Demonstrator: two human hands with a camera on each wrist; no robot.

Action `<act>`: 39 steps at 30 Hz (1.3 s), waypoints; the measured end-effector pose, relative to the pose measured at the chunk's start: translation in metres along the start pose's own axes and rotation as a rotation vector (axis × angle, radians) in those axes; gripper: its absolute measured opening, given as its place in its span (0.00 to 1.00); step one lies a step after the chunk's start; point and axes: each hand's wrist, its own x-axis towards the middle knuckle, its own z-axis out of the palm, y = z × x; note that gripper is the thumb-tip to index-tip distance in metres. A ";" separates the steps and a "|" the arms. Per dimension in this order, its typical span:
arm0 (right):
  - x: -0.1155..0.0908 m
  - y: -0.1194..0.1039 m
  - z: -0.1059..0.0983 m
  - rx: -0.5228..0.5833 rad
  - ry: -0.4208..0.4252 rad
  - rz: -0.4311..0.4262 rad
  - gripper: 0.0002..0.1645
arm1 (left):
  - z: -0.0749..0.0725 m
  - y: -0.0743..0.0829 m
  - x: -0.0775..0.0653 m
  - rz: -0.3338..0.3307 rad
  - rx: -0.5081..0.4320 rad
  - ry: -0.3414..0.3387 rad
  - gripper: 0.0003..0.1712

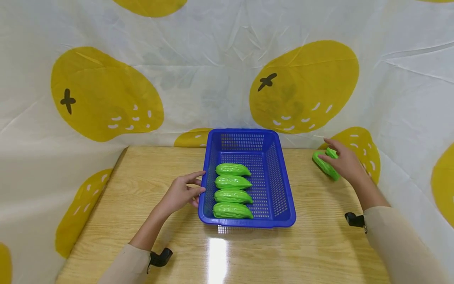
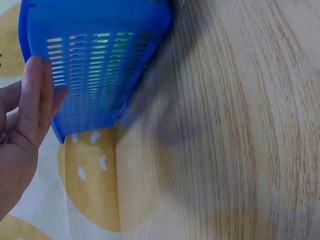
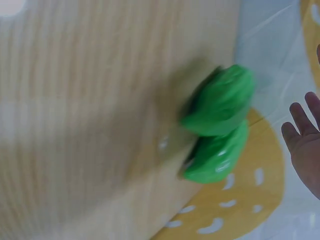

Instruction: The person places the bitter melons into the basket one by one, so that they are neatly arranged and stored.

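A blue plastic basket (image 1: 283,173) stands on the wooden table, with several green toy bitter melons (image 1: 233,182) lined up along its left side. My left hand (image 1: 179,193) touches the basket's left rim; in the left wrist view its fingers (image 2: 31,95) lie straight against the perforated wall. At the table's far right, my right hand (image 1: 343,161) hovers over two more melons, one bitter melon (image 1: 324,165) and another bitter melon (image 1: 332,152) partly hidden by the hand. The right wrist view has both melons (image 3: 222,102) side by side, apart from the spread fingers (image 3: 301,120).
A white cloth (image 1: 213,79) with large yellow fruit prints hangs behind the table and down its sides. The wooden tabletop (image 1: 142,165) extends around the basket. A black wrist camera (image 1: 161,257) sits at the left sleeve, another camera (image 1: 354,219) at the right.
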 end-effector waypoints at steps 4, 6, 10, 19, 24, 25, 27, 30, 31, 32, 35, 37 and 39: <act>0.000 0.021 0.008 -0.011 0.023 0.011 0.50 | 0.000 0.000 0.000 0.000 0.005 -0.003 0.35; 0.000 0.029 0.012 -0.016 0.036 0.005 0.49 | 0.001 0.000 0.001 -0.001 0.006 -0.004 0.35; 0.001 0.039 0.020 -0.026 0.052 0.003 0.48 | 0.000 -0.001 0.001 -0.003 0.002 -0.001 0.35; 0.002 0.051 0.032 -0.045 0.021 0.061 0.51 | 0.000 -0.001 0.000 0.004 -0.005 -0.005 0.35; 0.004 0.057 0.036 -0.038 0.011 0.064 0.51 | 0.001 0.000 0.000 0.002 -0.009 -0.005 0.35; 0.004 0.058 0.037 -0.035 0.010 0.065 0.51 | 0.001 0.000 0.000 -0.001 -0.008 -0.005 0.35; 0.005 0.060 0.039 -0.033 0.006 0.064 0.52 | 0.001 0.000 0.000 -0.005 -0.007 -0.004 0.35; 0.005 0.062 0.041 -0.037 0.019 0.052 0.51 | 0.001 0.000 0.000 -0.007 -0.005 -0.004 0.34; 0.006 0.063 0.042 -0.040 0.026 0.044 0.51 | 0.001 0.000 0.000 -0.007 -0.005 -0.004 0.34; 0.006 0.063 0.043 -0.039 0.031 0.039 0.51 | 0.001 0.000 0.000 -0.007 -0.005 -0.004 0.34; 0.006 0.067 0.047 -0.042 0.048 0.028 0.49 | 0.001 0.000 0.000 -0.006 -0.005 -0.005 0.34; 0.007 0.070 0.049 -0.038 0.052 0.031 0.49 | 0.001 0.000 -0.001 -0.007 -0.005 -0.005 0.34; 0.006 0.071 0.051 -0.034 0.053 0.040 0.48 | 0.001 0.001 0.000 -0.009 -0.004 -0.004 0.34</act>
